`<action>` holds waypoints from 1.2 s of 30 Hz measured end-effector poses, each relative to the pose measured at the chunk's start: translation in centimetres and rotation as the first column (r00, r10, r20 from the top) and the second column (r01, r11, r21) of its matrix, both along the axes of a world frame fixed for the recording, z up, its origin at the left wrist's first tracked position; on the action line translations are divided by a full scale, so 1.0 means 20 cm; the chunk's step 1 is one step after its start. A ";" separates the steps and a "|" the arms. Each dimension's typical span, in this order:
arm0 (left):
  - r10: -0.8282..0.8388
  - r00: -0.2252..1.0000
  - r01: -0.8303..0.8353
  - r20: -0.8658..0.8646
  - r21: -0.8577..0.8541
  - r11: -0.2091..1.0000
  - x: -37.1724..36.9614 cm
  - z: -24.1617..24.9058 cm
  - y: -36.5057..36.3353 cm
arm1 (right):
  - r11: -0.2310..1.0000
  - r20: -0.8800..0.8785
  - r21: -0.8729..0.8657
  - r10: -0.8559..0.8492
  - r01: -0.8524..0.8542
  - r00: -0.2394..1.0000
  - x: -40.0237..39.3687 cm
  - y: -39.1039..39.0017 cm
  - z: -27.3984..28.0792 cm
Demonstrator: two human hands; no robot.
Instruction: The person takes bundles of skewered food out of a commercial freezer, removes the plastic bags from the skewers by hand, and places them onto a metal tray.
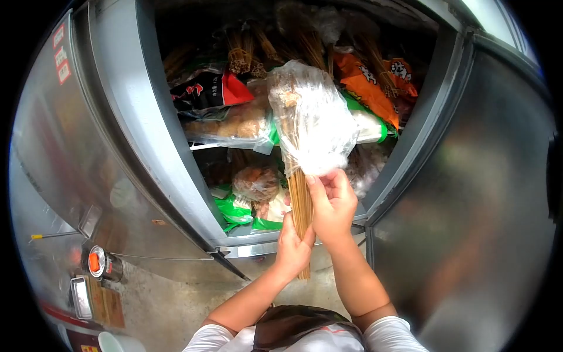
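Note:
A bundle of wooden skewers (300,202) stands out in front of an open refrigerator, its upper end wrapped in a clear plastic bag (319,123). Pale food shows faintly through the plastic; glare hides most of it. My left hand (293,246) is closed around the lower, bare part of the sticks. Higher up, at the bag's bottom edge, my right hand (333,204) pinches the plastic beside the sticks.
The refrigerator's upper shelf holds more skewer bundles (237,56), an orange packet (366,88) and a black-and-red packet (211,91). Below lie bagged food (256,183) and green-white bags (234,208). An open door (463,193) stands at right; a can (105,264) is on the left.

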State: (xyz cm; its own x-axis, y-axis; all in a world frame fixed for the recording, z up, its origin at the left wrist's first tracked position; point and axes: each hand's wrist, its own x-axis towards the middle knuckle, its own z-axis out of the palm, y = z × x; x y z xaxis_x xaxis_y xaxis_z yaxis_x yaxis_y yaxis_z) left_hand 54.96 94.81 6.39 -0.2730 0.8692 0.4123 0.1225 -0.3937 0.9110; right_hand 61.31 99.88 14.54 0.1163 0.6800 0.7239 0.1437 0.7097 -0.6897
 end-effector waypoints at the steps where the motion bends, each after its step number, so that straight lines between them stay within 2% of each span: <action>1: -0.041 0.996 0.046 0.079 -0.067 0.997 0.00 0.00 0.00 | 0.975 -0.176 -0.124 0.161 -0.184 0.971 0.00 -0.01 0.01; 2: -0.042 0.996 0.047 0.079 -0.065 0.997 0.01 0.02 0.00 | 0.902 -0.362 -0.208 0.287 -0.377 0.887 0.01 -0.03 0.02; 4: -0.057 0.986 0.063 0.155 -0.036 0.997 0.02 0.09 -0.01 | 0.871 -0.360 -0.222 0.345 -0.439 0.867 0.04 -0.07 0.05; 6: -0.065 0.989 0.066 0.136 -0.001 0.998 0.02 0.13 -0.02 | 0.834 -0.360 -0.237 0.401 -0.498 0.843 0.08 -0.10 0.03; 8: -0.071 0.991 0.068 0.117 0.033 0.997 0.00 0.15 -0.01 | 0.779 -0.276 -0.169 0.551 -0.604 0.788 0.14 -0.11 -0.03; 9: -0.095 0.985 0.094 0.147 0.016 0.995 -0.01 0.15 0.00 | 0.812 -0.169 -0.184 0.529 -0.554 0.832 0.15 -0.14 -0.04; 10: -0.118 0.977 0.120 0.177 -0.001 0.993 -0.02 0.14 0.01 | 0.811 -0.168 -0.185 0.530 -0.555 0.831 0.17 -0.14 -0.04; 11: -0.140 0.968 0.147 0.208 -0.021 0.989 -0.03 0.13 0.01 | 0.685 -0.383 -0.147 0.626 -0.713 0.680 0.20 -0.15 -0.04; 12: -0.138 0.968 0.147 0.207 -0.028 0.989 -0.03 0.12 -0.01 | 0.544 -0.573 -0.065 0.666 -0.837 0.477 0.23 -0.16 -0.04; 13: -0.172 0.953 0.198 0.251 -0.085 0.976 -0.03 0.11 -0.02 | 0.516 -0.644 0.037 0.667 -0.856 0.374 0.28 -0.11 -0.06; 14: -0.202 0.933 0.251 0.296 -0.135 0.959 -0.03 0.11 -0.03 | 0.416 -0.645 0.091 0.717 -0.905 0.265 0.33 -0.10 -0.03; 16: -0.205 0.925 0.267 0.320 -0.161 0.950 -0.03 0.06 -0.04 | 0.339 -0.529 0.041 0.805 -0.940 0.267 0.39 -0.12 -0.02; 17: -0.078 0.989 0.089 0.125 -0.084 0.992 -0.02 0.03 -0.02 | 0.342 -0.532 0.037 0.802 -0.939 0.270 0.41 -0.13 -0.02; 18: 0.076 0.995 -0.074 -0.064 0.027 0.997 -0.01 0.00 -0.02 | 0.420 -0.411 -0.031 0.822 -0.907 0.395 0.42 -0.14 -0.03; 19: 0.073 0.995 -0.072 -0.066 0.024 0.997 -0.01 -0.01 -0.02 | 0.501 -0.275 -0.085 0.819 -0.861 0.504 0.43 -0.15 -0.03; 20: 0.053 0.999 -0.053 0.001 -0.059 0.997 -0.02 -0.02 -0.03 | 0.773 -0.223 -0.191 0.566 -0.605 0.794 0.41 -0.16 -0.03; 21: 0.039 0.997 -0.029 0.069 -0.141 0.990 -0.02 -0.03 -0.03 | 0.904 -0.200 -0.124 0.381 -0.409 0.902 0.33 -0.15 -0.02; 22: 0.038 0.997 -0.028 0.067 -0.147 0.989 -0.02 -0.04 -0.04 | 0.981 -0.193 -0.055 0.174 -0.188 0.966 0.26 -0.11 0.01; 24: 0.038 0.998 -0.030 0.050 -0.151 0.988 -0.03 -0.05 -0.03 | 0.998 0.183 0.057 -0.024 0.014 0.983 0.24 -0.08 0.07; 25: 0.039 0.998 -0.031 0.048 -0.152 0.988 -0.02 -0.05 -0.03 | 0.977 0.316 0.208 -0.115 0.049 0.942 0.23 -0.05 0.09; 26: 0.070 0.998 -0.069 0.002 -0.096 0.993 -0.02 -0.05 -0.03 | 0.978 0.315 0.205 -0.113 0.049 0.942 0.20 -0.04 0.08; 28: 0.104 0.994 -0.106 -0.044 -0.041 0.994 -0.02 -0.05 -0.04 | 0.933 0.393 0.331 -0.275 0.144 0.877 0.14 -0.01 0.05; 30: 0.083 0.991 -0.073 0.107 -0.089 0.993 -0.03 -0.05 -0.04 | 0.925 0.393 0.337 -0.309 0.177 0.866 0.14 0.03 0.04; 34: 0.065 0.988 -0.047 0.138 -0.132 0.990 -0.05 -0.07 -0.08 | 0.848 0.213 0.423 -0.437 0.321 0.874 0.17 0.12 -0.01; 36: -0.001 0.990 0.016 0.144 -0.104 0.994 -0.05 -0.09 -0.12 | 0.875 0.069 0.298 -0.417 0.381 0.906 0.21 0.18 -0.01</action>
